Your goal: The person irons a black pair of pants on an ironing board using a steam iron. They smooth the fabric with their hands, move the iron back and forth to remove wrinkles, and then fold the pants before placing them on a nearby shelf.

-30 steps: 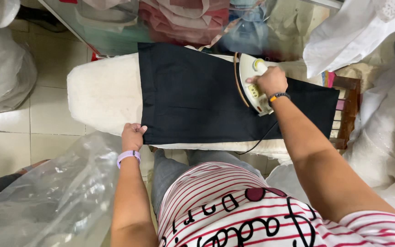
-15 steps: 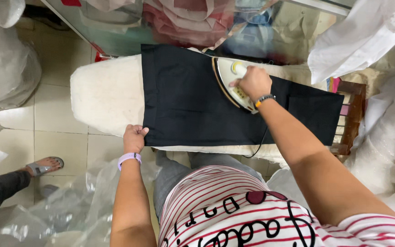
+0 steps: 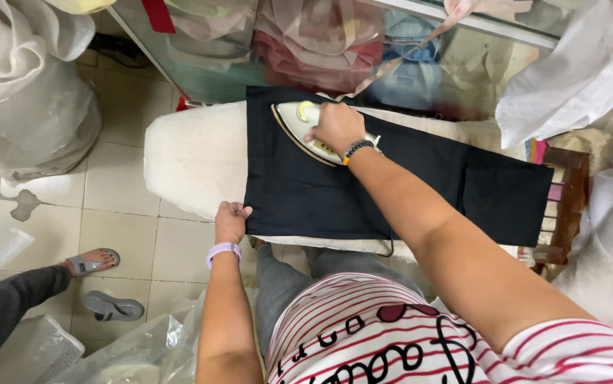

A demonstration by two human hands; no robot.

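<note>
A black garment (image 3: 363, 181) lies flat across a padded white ironing board (image 3: 192, 160). My right hand (image 3: 336, 126) grips the handle of a cream and yellow iron (image 3: 299, 121), which rests on the garment's upper left part with its tip pointing left. My left hand (image 3: 231, 222) pinches the garment's near left corner at the board's front edge. A purple band sits on my left wrist and a dark bead bracelet on my right.
Another person's leg and sandalled foot (image 3: 89, 262) stand on the tiled floor at lower left, beside a loose sandal (image 3: 113, 307). Clear plastic bags (image 3: 29, 107) fill the left side. Folded clothes (image 3: 320, 43) are stacked behind the board. White fabric (image 3: 576, 71) and a wooden stool (image 3: 569, 206) are at right.
The iron has slid leftward along the garment, from its right part to its upper left. My left hand has kept its hold on the near corner. The other person's foot has come into view.
</note>
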